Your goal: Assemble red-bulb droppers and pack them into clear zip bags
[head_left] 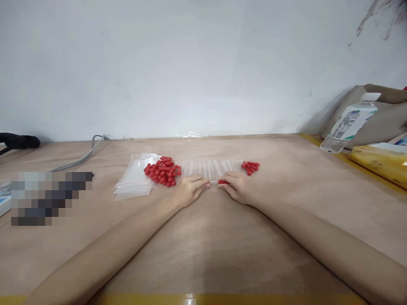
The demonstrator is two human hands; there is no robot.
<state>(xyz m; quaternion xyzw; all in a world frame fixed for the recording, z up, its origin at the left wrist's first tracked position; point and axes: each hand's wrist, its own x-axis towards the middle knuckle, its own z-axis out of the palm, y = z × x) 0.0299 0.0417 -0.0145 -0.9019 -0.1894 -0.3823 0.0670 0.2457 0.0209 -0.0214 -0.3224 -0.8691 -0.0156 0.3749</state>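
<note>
1. We see two bare hands near the middle of the table (203,245), and between them is the work.
2. The left hand (191,189) is closed in a pinch: its thumb and fingers grasp a thin clear tube (214,182), which lies level and points to the right.
3. The right hand (238,187) also pinches; it grasps a red bulb (223,182) – only a part of it shows between the fingers.
4. The bulb is at the right end of the tube. Whether the tube has entered it, we cannot tell.
5. Just behind the hands we find the row (210,168), made of many clear tubes, laid side by side.
6. At the left end of the row is the big heap (163,171) of red bulbs, partly upon the clear bags (134,180).
7. At the right end, behind the right hand, lies the small heap (250,167) of red bulbs.
8. Farther to the right we notice a bottle (349,123) – it is tilted – and a yellow pack (375,162). At far left there is a grey cable (76,162).
</note>
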